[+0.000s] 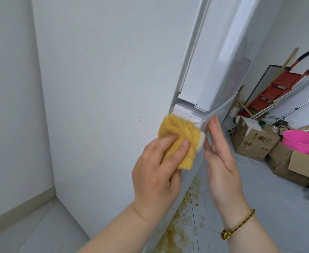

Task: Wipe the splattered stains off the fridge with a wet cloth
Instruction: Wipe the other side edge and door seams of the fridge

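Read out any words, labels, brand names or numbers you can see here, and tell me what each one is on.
No text here can be read.
Cardboard box: dark printed marks and a label-like block, too blurred to read.
Lower cardboard box: faint print on its side, too small and blurred to read.
Fridge: no lettering or badge visible.
Yellow cloth: no text.

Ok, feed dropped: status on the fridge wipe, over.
Left hand holds yellow cloth on fridge corner. Right hand open against door edge. Brown specks left of cloth, unwiped. Nothing blocking.
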